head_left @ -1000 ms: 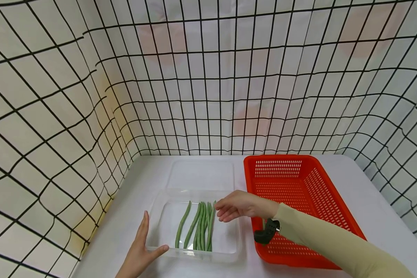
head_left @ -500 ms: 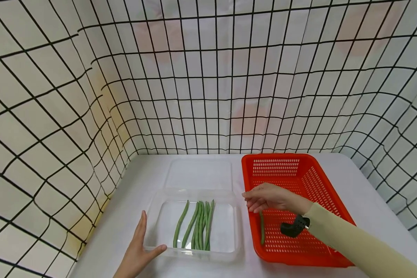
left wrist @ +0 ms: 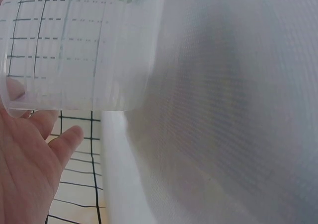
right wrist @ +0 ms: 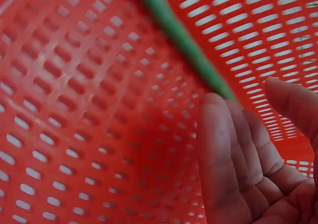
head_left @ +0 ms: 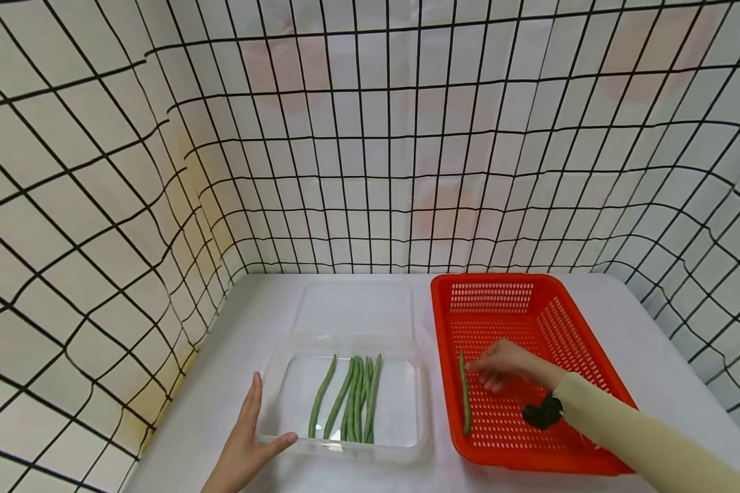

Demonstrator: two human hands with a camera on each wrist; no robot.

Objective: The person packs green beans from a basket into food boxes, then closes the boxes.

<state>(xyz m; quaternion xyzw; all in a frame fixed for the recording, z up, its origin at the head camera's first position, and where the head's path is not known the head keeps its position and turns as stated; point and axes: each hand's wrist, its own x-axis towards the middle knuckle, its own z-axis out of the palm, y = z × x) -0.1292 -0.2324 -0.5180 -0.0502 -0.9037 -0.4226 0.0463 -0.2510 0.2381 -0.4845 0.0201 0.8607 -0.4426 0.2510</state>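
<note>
Inside the red basket (head_left: 499, 453), a single green bean (head_left: 465, 400) lies along the left wall. My right hand (head_left: 506, 363) is down in the basket beside that bean; in the right wrist view its fingertips come right up to the bean, thumb apart and nothing in the grasp. Several green beans (head_left: 356, 404) lie lengthwise in a clear plastic container (head_left: 401, 454) on the left. At that container's front left corner is my left hand (head_left: 247, 438), thumb and fingers spread along its rim. The left wrist view shows the fingers at the container's wall (left wrist: 74, 75).
A flat clear lid (head_left: 354, 308) lies on the white table (head_left: 234, 322) behind the container. Black netting (head_left: 401, 157) over white cloth walls encloses the table at the back and both sides. A dark wrist device (head_left: 543, 412) sits on the right wrist.
My right hand has moved right from over the container, across the basket's rim, and down into the basket. The left hand has stayed at the container, and the beans there look unmoved.
</note>
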